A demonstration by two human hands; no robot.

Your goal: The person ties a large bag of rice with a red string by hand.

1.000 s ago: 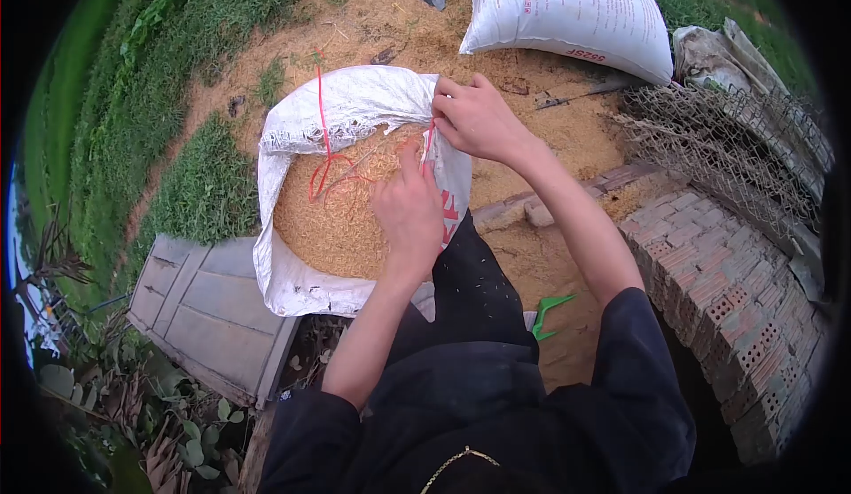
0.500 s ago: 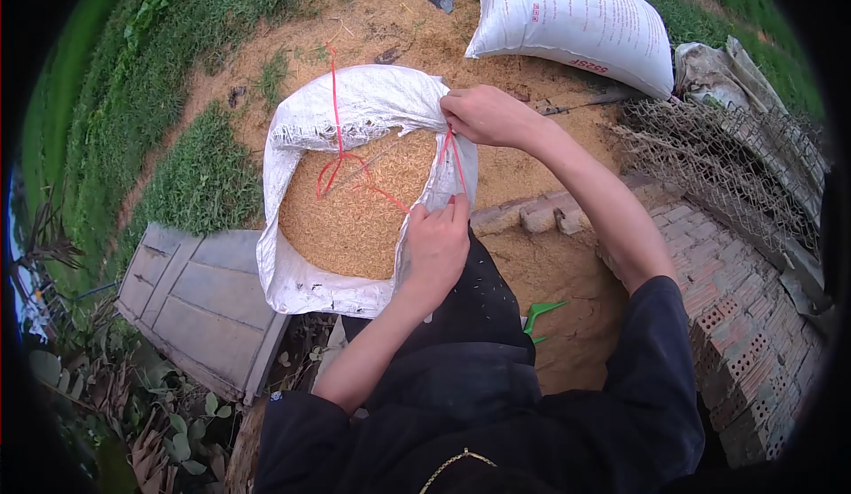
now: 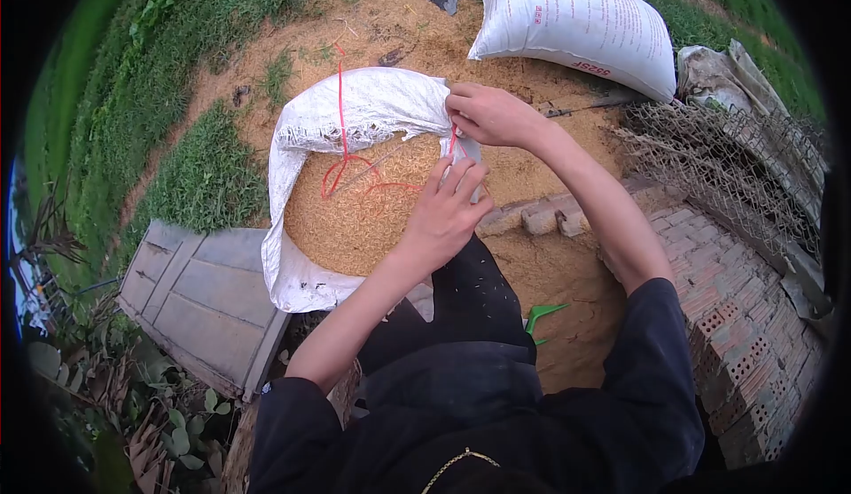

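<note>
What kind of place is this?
Probably a farmyard, outdoors: an open sack of grain stands on husk-strewn ground, with grass beside it, another full sack and stacked bricks nearby.

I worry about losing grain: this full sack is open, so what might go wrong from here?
The sack is open and nearly brim-full of grain; if the rim slips from the right hand or left hand, grain may spill out. The red string lies in loose loops on the grain and might tangle or snag.
</note>
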